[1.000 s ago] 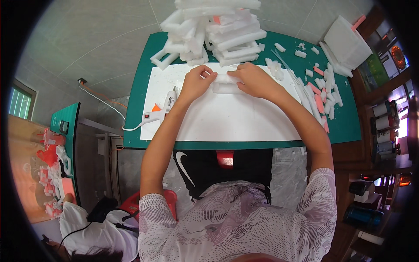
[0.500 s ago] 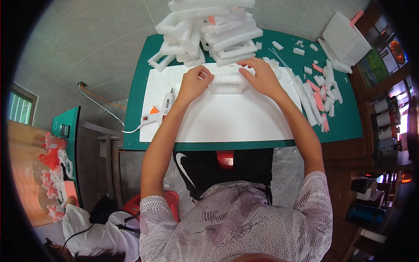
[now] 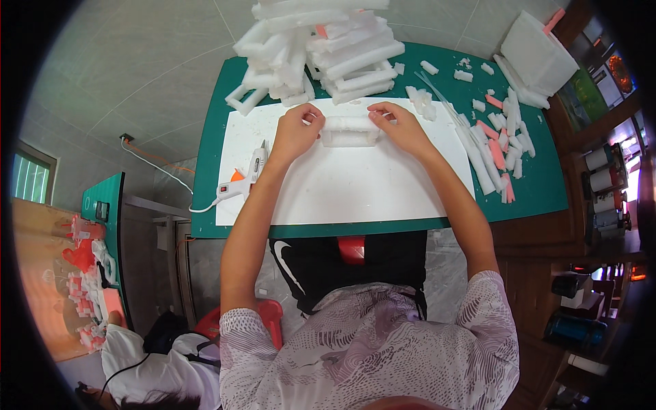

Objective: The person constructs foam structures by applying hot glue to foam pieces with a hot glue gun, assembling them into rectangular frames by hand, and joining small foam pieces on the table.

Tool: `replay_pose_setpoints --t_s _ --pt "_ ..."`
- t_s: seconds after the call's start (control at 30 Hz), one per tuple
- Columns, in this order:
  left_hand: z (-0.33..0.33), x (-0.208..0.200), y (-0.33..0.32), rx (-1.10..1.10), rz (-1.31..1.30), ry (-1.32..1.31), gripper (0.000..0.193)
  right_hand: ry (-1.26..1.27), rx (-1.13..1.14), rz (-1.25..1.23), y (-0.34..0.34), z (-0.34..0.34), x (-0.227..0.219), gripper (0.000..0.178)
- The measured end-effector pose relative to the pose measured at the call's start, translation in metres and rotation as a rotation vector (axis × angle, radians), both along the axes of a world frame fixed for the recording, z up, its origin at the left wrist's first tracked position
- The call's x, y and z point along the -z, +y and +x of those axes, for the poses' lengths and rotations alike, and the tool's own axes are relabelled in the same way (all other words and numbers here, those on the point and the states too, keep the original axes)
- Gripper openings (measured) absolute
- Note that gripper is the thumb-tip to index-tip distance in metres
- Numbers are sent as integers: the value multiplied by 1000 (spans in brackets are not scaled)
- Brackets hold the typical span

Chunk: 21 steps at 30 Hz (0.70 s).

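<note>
A small rectangular frame of white foam strips (image 3: 350, 139) lies on the white board (image 3: 362, 191) in front of me. At its left end, my left hand (image 3: 299, 131) is closed, thumb and fingers pinching the upper corner. The opposite corner is held by my right hand (image 3: 400, 126), its thumb and curled index finger against the foam. Part of each end is hidden behind my fingers. Left of my left forearm rests a white glue gun (image 3: 253, 171) with an orange part, its nozzle pointing away from me.
A tall stack of white foam frames (image 3: 348, 58) stands at the far side of the green table (image 3: 540, 191). White and pink foam scraps (image 3: 502, 140) lie on the right, near long foam strips (image 3: 476, 160). A white cord (image 3: 167, 172) runs left. Another person (image 3: 154, 355) sits at lower left.
My right hand has come down and inward, its raised fingers now curled onto the foam frame's right end. My left hand stays at the left end. The whole view has shifted slightly.
</note>
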<state>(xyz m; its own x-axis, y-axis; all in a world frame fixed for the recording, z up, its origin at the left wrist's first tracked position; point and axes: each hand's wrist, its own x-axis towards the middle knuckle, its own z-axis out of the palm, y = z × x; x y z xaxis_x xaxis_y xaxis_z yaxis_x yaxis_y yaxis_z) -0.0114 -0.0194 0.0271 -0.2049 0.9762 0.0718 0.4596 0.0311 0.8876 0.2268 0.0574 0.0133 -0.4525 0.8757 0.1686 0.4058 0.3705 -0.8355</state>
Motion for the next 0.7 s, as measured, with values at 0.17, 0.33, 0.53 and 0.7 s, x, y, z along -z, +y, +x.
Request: replay_pose_setpoints --t_s 0.17,0.33,0.53,0.7 --pt "8 -4 -2 -41 9 -16 24 2 20 -18 -2 0 -3 33" --pt "5 4 -1 -28 21 -15 23 25 -2 -88 -3 -2 0 32" --pt "3 4 0 -16 -7 -7 20 40 7 -90 -1 -4 3 32" --pt "5 3 -1 -36 -11 -15 19 43 9 -136 -1 -4 2 32"
